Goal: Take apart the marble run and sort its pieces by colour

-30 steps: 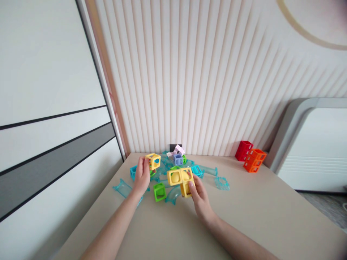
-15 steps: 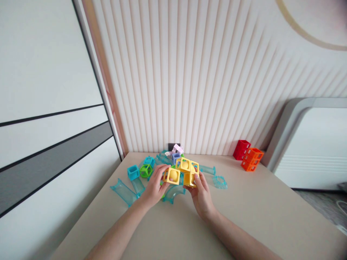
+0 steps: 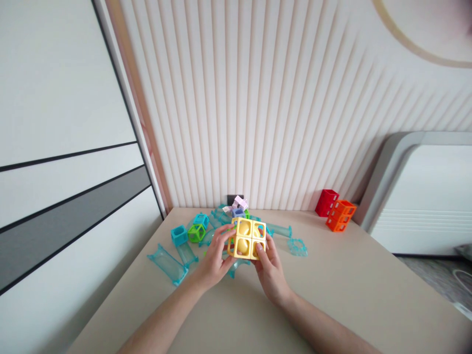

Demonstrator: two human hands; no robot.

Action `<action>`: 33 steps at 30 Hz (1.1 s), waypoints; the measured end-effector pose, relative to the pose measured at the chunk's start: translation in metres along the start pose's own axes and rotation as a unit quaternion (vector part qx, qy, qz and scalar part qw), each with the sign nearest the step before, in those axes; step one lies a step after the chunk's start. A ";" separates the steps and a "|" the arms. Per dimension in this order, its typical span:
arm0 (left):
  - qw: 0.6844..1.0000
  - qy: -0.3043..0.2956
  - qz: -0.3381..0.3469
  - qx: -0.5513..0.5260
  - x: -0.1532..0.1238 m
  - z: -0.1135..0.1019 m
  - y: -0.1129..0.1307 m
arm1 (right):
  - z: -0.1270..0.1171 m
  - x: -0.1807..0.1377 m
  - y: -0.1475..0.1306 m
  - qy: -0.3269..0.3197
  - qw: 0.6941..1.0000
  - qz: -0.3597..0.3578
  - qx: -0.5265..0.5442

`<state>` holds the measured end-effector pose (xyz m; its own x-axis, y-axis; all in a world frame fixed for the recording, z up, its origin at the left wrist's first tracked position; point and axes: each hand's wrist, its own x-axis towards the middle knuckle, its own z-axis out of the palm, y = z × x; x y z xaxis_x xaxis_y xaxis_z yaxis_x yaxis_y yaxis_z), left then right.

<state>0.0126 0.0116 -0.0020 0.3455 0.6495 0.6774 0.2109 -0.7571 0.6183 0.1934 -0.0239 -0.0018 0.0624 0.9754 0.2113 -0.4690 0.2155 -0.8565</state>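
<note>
Yellow block (image 3: pixel 251 238): one, four cubes in a two-by-two square, rounded forms showing inside some of the cubes; held up over the near part of the pile, between both hands, face turned to the viewer. Left hand (image 3: pixel 213 263): fingers grasping the block's left side, bent along its edge. Right hand (image 3: pixel 273 276): fingers grasping the block's right side, thumb laid on the lower right cube. Bench (image 3: pixel 236 319): pale, plain top, carrying all loose pieces. Left of the hands: blue cube (image 3: pixel 179 235), beside it green cube (image 3: pixel 196 233), and just behind that a second blue cube (image 3: pixel 201 220); nearer, clear teal track (image 3: pixel 167 264), slanted, with a shorter teal piece (image 3: pixel 187 254) next to it. Below the block: teal curve (image 3: pixel 239 266), partly hidden. Behind the block: purple cube (image 3: pixel 238 213), lilac piece (image 3: pixel 240 203) above it in view, black item (image 3: pixel 230 199) near the wall (image 3: pixel 228 98). Right of the hands: teal tube (image 3: pixel 280 230), flat teal ring (image 3: pixel 297 240). Far right, well apart: red stack (image 3: pixel 326 203), orange stack (image 3: pixel 341 216) just in front.
</note>
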 end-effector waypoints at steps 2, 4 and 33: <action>1.000 0.006 0.009 -0.004 -0.001 0.002 -0.002 | 0.000 -0.002 0.000 -0.007 1.000 -0.001 -0.018; 1.000 0.013 0.017 0.011 -0.002 0.003 -0.003 | -0.001 -0.003 0.000 -0.008 1.000 -0.007 -0.029; 0.992 0.088 -0.033 0.079 -0.003 0.005 0.002 | -0.009 -0.007 0.005 -0.146 0.979 -0.076 -0.123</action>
<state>0.0165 0.0077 -0.0049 0.1633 0.6900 0.7052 0.3740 -0.7047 0.6029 0.1989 -0.0290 -0.0114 -0.1562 0.8840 0.4406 -0.2455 0.3974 -0.8842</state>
